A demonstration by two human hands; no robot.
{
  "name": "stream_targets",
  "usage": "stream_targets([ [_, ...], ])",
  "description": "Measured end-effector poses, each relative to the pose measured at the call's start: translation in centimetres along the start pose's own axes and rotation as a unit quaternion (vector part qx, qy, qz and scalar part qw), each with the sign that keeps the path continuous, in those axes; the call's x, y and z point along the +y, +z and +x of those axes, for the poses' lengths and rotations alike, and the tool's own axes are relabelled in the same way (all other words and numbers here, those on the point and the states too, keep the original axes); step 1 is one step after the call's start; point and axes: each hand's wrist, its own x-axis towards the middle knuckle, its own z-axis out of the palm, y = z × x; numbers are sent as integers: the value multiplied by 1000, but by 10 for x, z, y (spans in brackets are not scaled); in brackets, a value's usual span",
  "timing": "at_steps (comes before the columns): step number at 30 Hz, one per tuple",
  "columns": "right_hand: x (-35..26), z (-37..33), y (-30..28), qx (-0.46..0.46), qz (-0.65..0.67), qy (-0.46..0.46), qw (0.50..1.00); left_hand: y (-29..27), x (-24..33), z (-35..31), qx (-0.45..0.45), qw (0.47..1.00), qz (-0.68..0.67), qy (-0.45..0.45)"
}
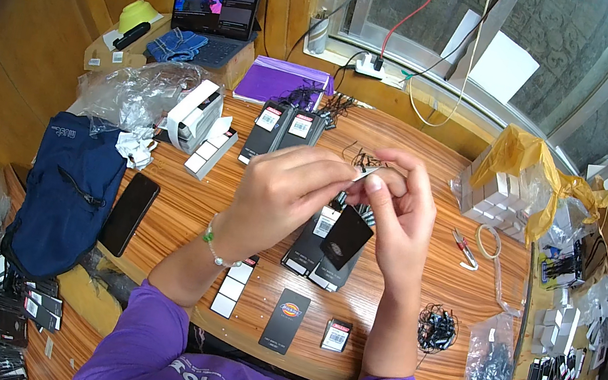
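Note:
My left hand (280, 186) and my right hand (401, 215) meet above the table's middle, fingertips pinched together. Between them shows a small white piece (366, 174), mostly covered by the fingers. A black hang tag (347, 238) dangles tilted just below; what it hangs from is hidden by my fingers. Under it lie stacks of black hang tags (304, 245) with white labels and dark cords. Nearer to me are a strip of white labels (230, 288), a flat black tag (285, 322) with a coloured emblem and a small black-and-white tag (336, 336).
Two more tag stacks (263, 134) stand behind my left hand, beside a label roll (195, 118). A phone (129, 214) and navy bag (68, 189) lie left. Right are red-handled cutters (464, 249), bundled black cords (436, 329) and white boxes (494, 195) under yellow plastic.

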Motion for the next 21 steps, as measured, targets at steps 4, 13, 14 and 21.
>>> stream_targets([
  [4, -2, 5, -3, -32, 56, 41, 997, 2, -5, 2, 45, 986, 107, 117],
  [13, 8, 3, -4, 49, -15, -20, 998, 4, -5, -1, 17, 976, 165, 140],
  [14, 8, 3, -5, 47, -1, -12, 999, 5, -5, -1, 15, 976, 164, 143],
  [21, 6, 5, -20, -57, 25, 56, 996, -6, 0, 4, -40, 971, 146, 184],
])
